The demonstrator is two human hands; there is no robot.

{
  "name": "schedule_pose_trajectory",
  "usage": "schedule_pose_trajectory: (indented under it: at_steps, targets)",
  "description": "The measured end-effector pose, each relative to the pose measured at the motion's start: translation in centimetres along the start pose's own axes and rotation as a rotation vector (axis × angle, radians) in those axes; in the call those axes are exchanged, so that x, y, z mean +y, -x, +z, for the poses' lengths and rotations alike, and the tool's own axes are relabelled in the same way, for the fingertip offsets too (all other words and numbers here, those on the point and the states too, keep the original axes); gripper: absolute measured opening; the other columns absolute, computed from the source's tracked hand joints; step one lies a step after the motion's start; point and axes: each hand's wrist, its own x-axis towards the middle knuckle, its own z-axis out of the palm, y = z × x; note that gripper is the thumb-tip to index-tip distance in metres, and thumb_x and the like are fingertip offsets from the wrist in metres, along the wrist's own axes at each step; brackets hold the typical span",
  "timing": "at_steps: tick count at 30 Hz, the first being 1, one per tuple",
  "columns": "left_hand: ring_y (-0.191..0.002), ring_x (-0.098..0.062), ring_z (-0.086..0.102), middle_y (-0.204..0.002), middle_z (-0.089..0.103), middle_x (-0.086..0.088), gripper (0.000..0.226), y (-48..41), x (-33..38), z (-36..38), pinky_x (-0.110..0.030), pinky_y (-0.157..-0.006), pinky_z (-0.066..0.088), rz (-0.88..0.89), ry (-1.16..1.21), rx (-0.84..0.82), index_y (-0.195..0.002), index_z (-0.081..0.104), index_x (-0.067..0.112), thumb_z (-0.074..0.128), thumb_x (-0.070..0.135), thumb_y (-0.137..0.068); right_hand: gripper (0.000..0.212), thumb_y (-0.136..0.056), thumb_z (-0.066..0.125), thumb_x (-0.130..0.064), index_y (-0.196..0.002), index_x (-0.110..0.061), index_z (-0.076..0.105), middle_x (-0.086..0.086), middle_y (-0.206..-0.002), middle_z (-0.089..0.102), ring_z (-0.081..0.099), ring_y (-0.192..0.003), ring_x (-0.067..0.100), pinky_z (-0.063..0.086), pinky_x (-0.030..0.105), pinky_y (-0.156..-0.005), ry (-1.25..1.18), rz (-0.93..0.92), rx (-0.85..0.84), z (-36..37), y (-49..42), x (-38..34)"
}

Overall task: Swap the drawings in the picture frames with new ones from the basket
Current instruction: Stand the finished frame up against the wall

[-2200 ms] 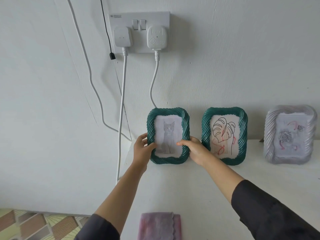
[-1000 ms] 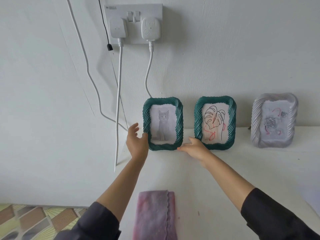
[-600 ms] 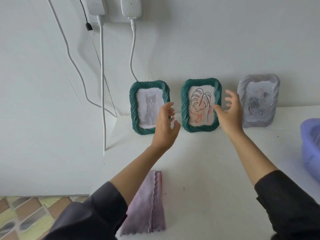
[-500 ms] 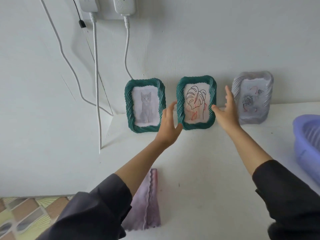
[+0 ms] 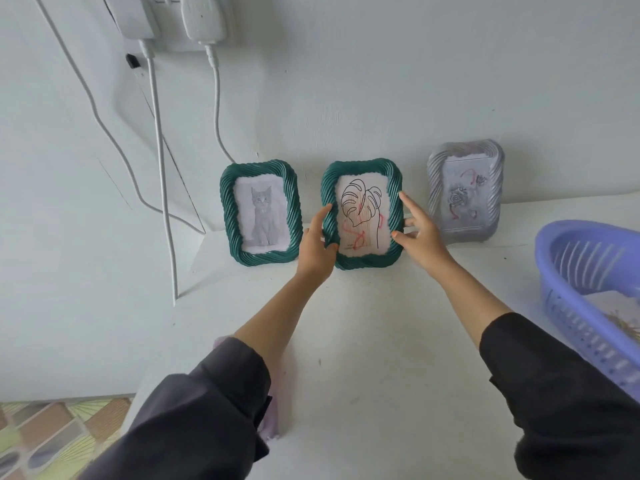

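Green leaf frame (image 5: 362,169) between the grips: left grip (image 5: 317,247) pinching its edge, right grip (image 5: 420,237) wide, maybe touching, to lift it.

A green twisted-rim leaf frame (image 5: 362,263), holding a leaf line drawing (image 5: 362,216), is stood upright on the worktop (image 5: 363,341), gripped by the left hand (image 5: 317,245) and touched by the right hand (image 5: 420,239). Left of it a matching cat frame (image 5: 259,168) is stood; right of it a silver rose frame (image 5: 434,188), then a lilac basket (image 5: 550,282) with papers (image 5: 613,306).
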Motion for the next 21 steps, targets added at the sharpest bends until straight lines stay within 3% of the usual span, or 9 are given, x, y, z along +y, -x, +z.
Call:
schedule_pose_trajectory:
  at_steps: [2, 5, 7, 9, 12, 17, 19, 21]
  targets:
    - [-0.091, -0.022, 0.051, -0.113, 0.049, -0.009, 0.072, 1.0, 0.5, 0.0, -0.033, -0.074, 0.052, -0.008, 0.036, 0.026, -0.14, 0.031, 0.036, 0.048, -0.008, -0.085, 0.073, -0.084, 0.058, 0.005, -0.142, -0.031, 0.031, 0.006, -0.103, 0.053, 0.052, -0.073, 0.011, 0.048, 0.006, -0.055, -0.043, 0.004, -0.004, -0.7, 1.2, -0.2]
    - [-0.092, -0.022, 0.052, -0.105, 0.049, -0.006, 0.065, 2.8, 1.6, -0.2, -0.038, -0.079, 0.054, -0.048, 0.147, 0.06, -0.137, 0.038, 0.035, 0.049, -0.002, -0.084, 0.066, -0.084, 0.061, 0.001, -0.139, -0.027, 0.038, 0.004, -0.097, 0.058, 0.056, -0.071, 0.009, 0.05, 0.006, -0.06, -0.136, 0.028, -0.021, -2.1, 3.1, -0.9]
    - [-0.093, -0.022, 0.053, -0.104, 0.051, -0.008, 0.06, 3.9, 2.0, -0.3, -0.038, -0.082, 0.055, -0.069, 0.186, 0.064, -0.135, 0.042, 0.033, 0.049, 0.002, -0.084, 0.063, -0.083, 0.063, -0.001, -0.138, -0.023, 0.041, 0.003, -0.097, 0.063, 0.06, -0.073, 0.008, 0.054, 0.014, -0.071, -0.199, 0.045, -0.041, -3.2, 4.6, -1.5]
    - [-0.084, -0.02, 0.054, -0.094, 0.053, -0.009, 0.058, 5.2, 2.2, -0.3, -0.034, -0.075, 0.053, -0.081, 0.242, 0.055, -0.134, 0.046, 0.028, 0.048, 0.004, -0.082, 0.061, -0.081, 0.065, 0.0, -0.136, -0.018, 0.044, 0.0, -0.094, 0.066, 0.061, -0.074, 0.009, 0.053, 0.026, -0.08, -0.269, 0.052, -0.041, -4.3, 6.2, -2.2]
    - [-0.072, -0.019, 0.052, -0.079, 0.054, -0.006, 0.05, 7.4, 3.0, 0.0, -0.03, -0.067, 0.048, -0.121, 0.323, -0.013, -0.133, 0.047, 0.015, 0.043, -0.001, -0.086, 0.058, -0.078, 0.067, 0.002, -0.132, -0.012, 0.049, -0.002, -0.09, 0.067, 0.063, -0.068, 0.003, 0.055, 0.023, -0.074, -0.338, 0.047, -0.029, -5.9, 8.7, -3.8]
    - [-0.077, -0.018, 0.057, -0.094, 0.061, -0.006, 0.038, 11.3, 4.8, 0.5, -0.031, -0.076, 0.046, -0.32, 0.255, -0.2, -0.135, 0.041, 0.018, 0.043, 0.017, -0.096, 0.051, -0.072, 0.072, 0.0, -0.121, -0.009, 0.059, -0.007, -0.083, 0.063, 0.06, -0.069, 0.007, 0.052, 0.022, -0.074, -0.208, -0.028, -0.008, -8.6, 11.9, -7.2]
    - [-0.085, -0.021, 0.057, -0.103, 0.06, -0.007, 0.04, 12.5, 5.8, 1.3, -0.029, -0.076, 0.044, -0.336, 0.255, -0.14, -0.136, 0.042, 0.016, 0.045, 0.021, -0.096, 0.048, -0.071, 0.073, -0.002, -0.117, -0.009, 0.062, -0.009, -0.081, 0.06, 0.057, -0.067, 0.003, 0.048, 0.007, -0.066, -0.07, -0.064, -0.026, -9.2, 13.0, -8.3]
    - [-0.088, -0.023, 0.055, -0.105, 0.058, -0.007, 0.04, 13.4, 7.2, 2.0, -0.027, -0.074, 0.043, -0.292, 0.326, -0.019, -0.135, 0.043, 0.014, 0.047, 0.017, -0.095, 0.046, -0.07, 0.074, -0.004, -0.115, -0.007, 0.064, 0.001, -0.086, 0.064, 0.057, -0.067, 0.004, 0.046, 0.005, -0.062, 0.072, -0.093, -0.043, -9.4, 14.0, -9.1]
